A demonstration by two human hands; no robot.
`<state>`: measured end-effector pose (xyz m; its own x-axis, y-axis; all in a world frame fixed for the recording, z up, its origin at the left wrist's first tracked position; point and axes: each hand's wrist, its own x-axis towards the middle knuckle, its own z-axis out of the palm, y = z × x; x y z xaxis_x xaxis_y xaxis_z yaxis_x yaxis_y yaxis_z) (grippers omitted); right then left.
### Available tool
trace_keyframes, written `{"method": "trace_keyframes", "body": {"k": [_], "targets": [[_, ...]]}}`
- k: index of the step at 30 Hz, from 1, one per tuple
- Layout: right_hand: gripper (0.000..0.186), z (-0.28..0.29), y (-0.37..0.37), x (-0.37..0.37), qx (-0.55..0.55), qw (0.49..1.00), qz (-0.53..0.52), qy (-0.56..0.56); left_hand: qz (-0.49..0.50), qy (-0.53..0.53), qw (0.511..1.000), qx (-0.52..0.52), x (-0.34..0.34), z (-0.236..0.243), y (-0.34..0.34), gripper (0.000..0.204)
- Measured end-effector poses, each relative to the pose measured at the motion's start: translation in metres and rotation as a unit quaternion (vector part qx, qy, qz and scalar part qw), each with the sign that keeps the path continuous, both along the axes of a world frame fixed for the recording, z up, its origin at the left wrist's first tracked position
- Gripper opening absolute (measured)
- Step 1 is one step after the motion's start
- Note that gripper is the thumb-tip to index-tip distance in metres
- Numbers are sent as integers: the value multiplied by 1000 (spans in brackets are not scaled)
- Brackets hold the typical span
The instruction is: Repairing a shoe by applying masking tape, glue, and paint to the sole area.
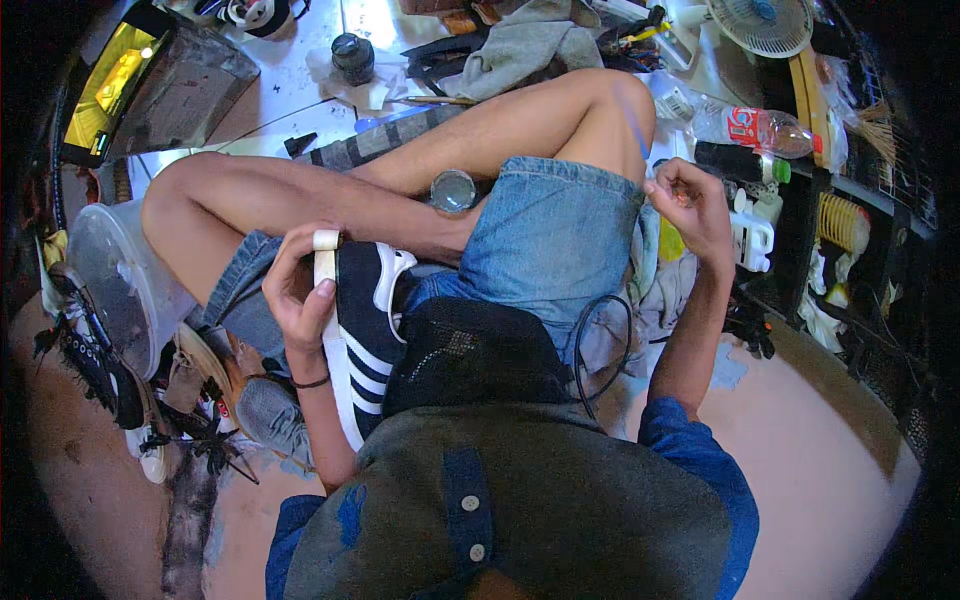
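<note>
My left hand (305,305) grips a black shoe (365,320) with white stripes on my lap, together with a cream band or strip (325,256) along its edge, beside my fingers. My right hand (690,205) is raised by my right knee with fingers curled; whatever they hold, if anything, is too small to make out. A small round glass container (453,191) is between my crossed legs. Black mesh fabric (470,360) lies on my lap right of the shoe, and a black cord (625,340) loops beside it.
Bottles (760,130), a white jug (750,240), a fan (760,25) and a black rack (840,290) are on the right. A dark jar (352,60) and grey cloth (515,55) lie ahead. Shoes (100,365), a clear plastic tub (115,280) and a lit mirror-like panel (110,90) are left.
</note>
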<state>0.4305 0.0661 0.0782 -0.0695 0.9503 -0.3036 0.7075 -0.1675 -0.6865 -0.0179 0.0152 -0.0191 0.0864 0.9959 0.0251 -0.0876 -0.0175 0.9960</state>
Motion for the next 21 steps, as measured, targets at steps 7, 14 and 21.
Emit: {"method": "trace_keyframes", "body": {"k": [7,14,21], "targets": [[26,20,1,-22,195,978,50,52,-2,-15,1000,1,1,4,1,47],[28,25,-4,-22,180,958,34,222,-5,-16,1000,4,0,1,1,47],[29,22,-7,-40,94,950,-17,296,-4,-17,1000,1,0,2,1,47]]}}
